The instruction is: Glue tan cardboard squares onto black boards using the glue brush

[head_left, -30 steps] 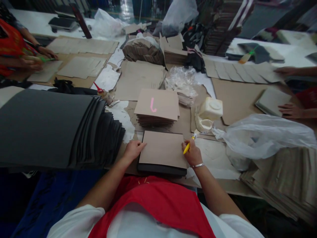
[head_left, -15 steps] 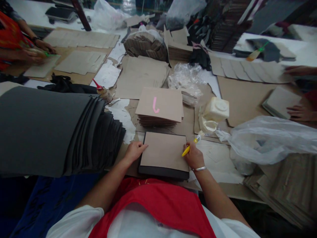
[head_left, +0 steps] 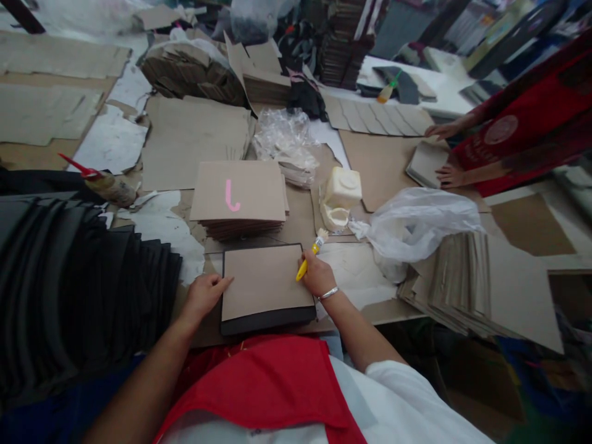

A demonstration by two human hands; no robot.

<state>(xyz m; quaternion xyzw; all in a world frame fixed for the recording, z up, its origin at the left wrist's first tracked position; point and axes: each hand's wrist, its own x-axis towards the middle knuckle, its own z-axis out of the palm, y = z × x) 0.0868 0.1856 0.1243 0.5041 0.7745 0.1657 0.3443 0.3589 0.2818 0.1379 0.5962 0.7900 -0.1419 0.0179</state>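
Note:
A brown cardboard sheet (head_left: 263, 279) lies on a small stack of black sheets (head_left: 268, 319) right in front of me. My left hand (head_left: 205, 293) rests at the sheet's left edge with its fingers flat and stretched onto the card. My right hand (head_left: 317, 276) sits at the sheet's right edge, closed round a yellow-handled brush (head_left: 309, 261) that points up and to the right. Just behind lies a stack of cardboard sheets (head_left: 239, 200) whose top sheet bears a pink mark.
A big fanned pile of black sheets (head_left: 69, 283) fills the left. A cream plastic jug (head_left: 340, 194), a white plastic bag (head_left: 416, 222) and fanned cardboard (head_left: 467, 277) lie to the right. Another person's hands (head_left: 446, 154) work at the far right. A red-capped bottle (head_left: 104, 183) lies at left.
The view has swung to the right, so the person at the far left is out of sight. My hands stay at the sheet's two edges, the brush still in the right one.

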